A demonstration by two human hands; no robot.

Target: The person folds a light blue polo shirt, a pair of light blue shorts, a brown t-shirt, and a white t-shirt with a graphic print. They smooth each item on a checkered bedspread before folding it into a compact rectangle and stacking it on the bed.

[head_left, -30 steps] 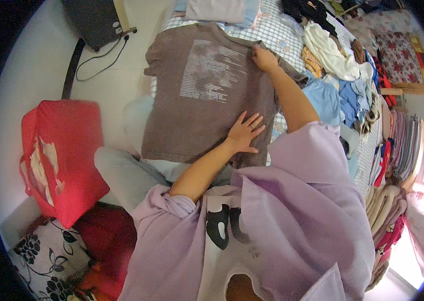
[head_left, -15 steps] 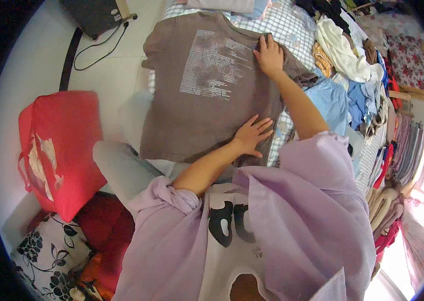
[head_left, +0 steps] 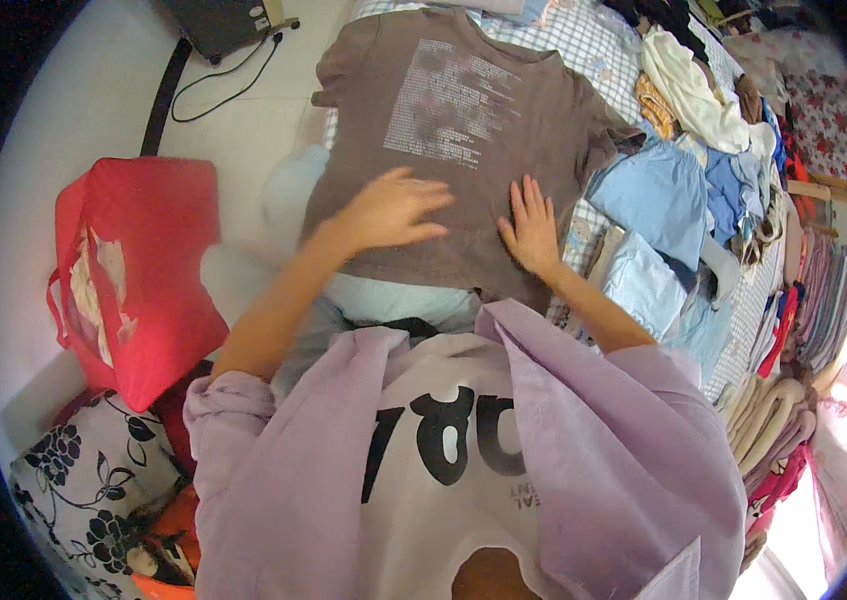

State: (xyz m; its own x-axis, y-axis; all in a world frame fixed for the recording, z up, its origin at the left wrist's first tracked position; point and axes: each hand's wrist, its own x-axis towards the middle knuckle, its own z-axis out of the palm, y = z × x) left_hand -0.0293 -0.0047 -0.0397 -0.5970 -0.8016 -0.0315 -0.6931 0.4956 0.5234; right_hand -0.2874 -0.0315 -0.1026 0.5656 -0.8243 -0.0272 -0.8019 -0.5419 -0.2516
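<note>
A brown T-shirt [head_left: 403,230] with a block of pale print lies spread out on the edge of the bed, its collar toward the far side and its hem over my lap. My left hand [head_left: 395,208] is over the lower middle of the shirt, fingers stretched out and a little blurred; whether it touches the cloth I cannot tell. Flat on the shirt's right side rests my right hand [head_left: 531,228], its fingers extended toward the collar. Neither hand grips anything.
Light blue garments [head_left: 651,195] and a white one [head_left: 688,95] are heaped right of the shirt on the checked bedspread [head_left: 615,70]. A red bag [head_left: 168,270] and a floral cushion [head_left: 103,480] are at left. Folded clothes [head_left: 823,290] stand at far right.
My right hand has come down from near the collar to the shirt's lower right. My left hand has moved left and slightly up across the cloth. The shirt appears smoother at its right side.
</note>
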